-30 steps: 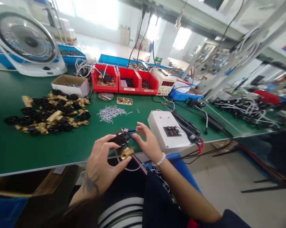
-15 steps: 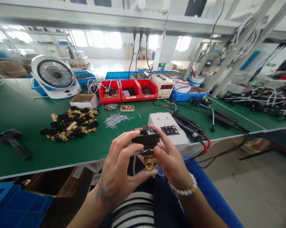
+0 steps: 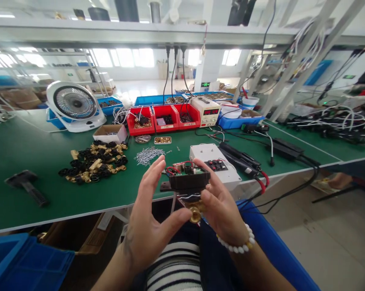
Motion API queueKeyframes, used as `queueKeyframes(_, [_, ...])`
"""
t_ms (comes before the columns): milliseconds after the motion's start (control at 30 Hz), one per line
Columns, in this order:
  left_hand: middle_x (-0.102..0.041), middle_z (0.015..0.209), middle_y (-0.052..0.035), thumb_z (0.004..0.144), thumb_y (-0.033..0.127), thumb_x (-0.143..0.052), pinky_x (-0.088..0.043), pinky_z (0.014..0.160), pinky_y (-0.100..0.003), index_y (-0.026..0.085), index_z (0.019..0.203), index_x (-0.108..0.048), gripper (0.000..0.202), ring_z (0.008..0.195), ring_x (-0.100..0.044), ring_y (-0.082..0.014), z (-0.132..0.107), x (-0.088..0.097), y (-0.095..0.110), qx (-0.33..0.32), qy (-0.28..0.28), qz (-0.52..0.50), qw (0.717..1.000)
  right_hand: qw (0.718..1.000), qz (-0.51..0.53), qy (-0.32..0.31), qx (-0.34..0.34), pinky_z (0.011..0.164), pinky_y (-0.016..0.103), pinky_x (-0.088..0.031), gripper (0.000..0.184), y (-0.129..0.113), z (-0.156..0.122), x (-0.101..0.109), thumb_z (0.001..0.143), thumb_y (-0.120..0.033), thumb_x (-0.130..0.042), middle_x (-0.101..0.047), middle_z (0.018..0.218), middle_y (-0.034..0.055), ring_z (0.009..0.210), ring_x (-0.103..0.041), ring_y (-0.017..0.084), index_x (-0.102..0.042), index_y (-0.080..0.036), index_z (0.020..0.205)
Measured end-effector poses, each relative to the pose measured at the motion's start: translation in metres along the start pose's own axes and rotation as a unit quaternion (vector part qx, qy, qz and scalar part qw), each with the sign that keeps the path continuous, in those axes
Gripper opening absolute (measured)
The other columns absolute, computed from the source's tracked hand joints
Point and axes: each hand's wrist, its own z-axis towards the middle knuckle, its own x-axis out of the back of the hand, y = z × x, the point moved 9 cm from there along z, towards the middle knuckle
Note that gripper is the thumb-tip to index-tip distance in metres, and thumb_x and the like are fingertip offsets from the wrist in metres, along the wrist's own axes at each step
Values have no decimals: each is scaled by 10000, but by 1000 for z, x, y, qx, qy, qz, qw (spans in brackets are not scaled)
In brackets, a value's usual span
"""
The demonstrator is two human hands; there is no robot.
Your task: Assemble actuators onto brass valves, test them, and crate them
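I hold a small valve assembly [image 3: 189, 184] in front of me, above my lap: a black box with red and blue wires on top and a brass fitting [image 3: 195, 212] underneath. My left hand [image 3: 150, 220] supports it from the left, thumb under the brass fitting and fingers stretched up beside the box. My right hand [image 3: 221, 206], with a white bead bracelet on the wrist, grips the box and fitting from the right side.
On the green table [image 3: 33, 161] lie a pile of brass and black parts [image 3: 94, 161], a heap of metal pins [image 3: 147, 154], a white switch box [image 3: 214, 161], red bins [image 3: 164, 115], a fan [image 3: 75, 105], a power supply [image 3: 206, 109] and cables. A blue bin [image 3: 21, 264] sits low left.
The view has tilted up and turned left. Both hands have raised the valve assembly off the table edge toward me; my left fingers have opened out beside it and my right hand has closed on it.
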Motion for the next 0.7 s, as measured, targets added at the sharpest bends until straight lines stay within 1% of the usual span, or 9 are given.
queueKeyframes(67, [-334, 1605, -121, 823, 414, -769, -327, 1209, -558, 287, 1508, -353, 812, 1489, -315, -328, -3, 4, 10, -44, 8, 43, 998, 1000, -7, -2, -4, 913, 435, -584, 799, 0, -1, -1, 809, -455, -785, -664, 1289, 96, 1126, -667, 276, -393, -312, 1490])
queueKeyframes(167, [-366, 1584, -125, 778, 355, -822, -351, 1205, -552, 289, 1496, -368, 852, 1478, -337, -331, -6, 5, 23, -76, 3, 45, 996, 1000, -11, -5, 1, 879, 418, -600, 781, -2, -4, -1, 809, -441, -793, -640, 1332, 83, 1110, -675, 272, -409, -343, 1482])
queueKeyframes(267, [-406, 1552, -113, 766, 314, -835, -382, 1198, -537, 287, 1474, -397, 833, 1460, -368, -328, -8, 8, 32, -94, 8, 35, 995, 1000, -25, -2, 4, 840, 403, -614, 769, -4, -8, -1, 810, -454, -789, -602, 1386, 74, 1115, -675, 279, -422, -367, 1479])
queueKeyframes(400, [-449, 1506, -91, 794, 293, -814, -401, 1189, -553, 283, 1428, -451, 731, 1432, -402, -326, -9, 14, 38, -96, 22, 25, 995, 999, -45, 16, 2, 835, 407, -615, 747, -6, -12, 0, 821, -499, -764, -553, 1443, 76, 1140, -663, 297, -437, -365, 1479])
queueKeyframes(500, [-478, 1468, -80, 820, 245, -788, -434, 1168, -540, 247, 1325, -551, 558, 1399, -436, -316, -10, 18, 47, -122, 34, 58, 990, 998, -59, 25, 2, 807, 374, -619, 728, -7, -14, 1, 818, -530, -755, -534, 1462, 74, 1132, -667, 293, -471, -354, 1465])
queueKeyframes(600, [-502, 1434, -63, 831, 212, -773, -466, 1148, -506, 226, 1191, -626, 389, 1368, -464, -294, -11, 19, 54, -141, 38, 84, 986, 997, -67, 23, 1, 792, 358, -619, 737, -5, -14, 2, 810, -553, -753, -555, 1440, 68, 1114, -676, 288, -472, -365, 1465])
queueKeyframes(700, [-513, 1413, -45, 836, 207, -765, -473, 1144, -489, 229, 1129, -639, 320, 1362, -469, -282, -12, 19, 56, -135, 40, 86, 986, 998, -62, 9, 6, 762, 353, -622, 753, -4, -14, 1, 810, -566, -746, -583, 1407, 77, 1090, -686, 286, -455, -362, 1474])
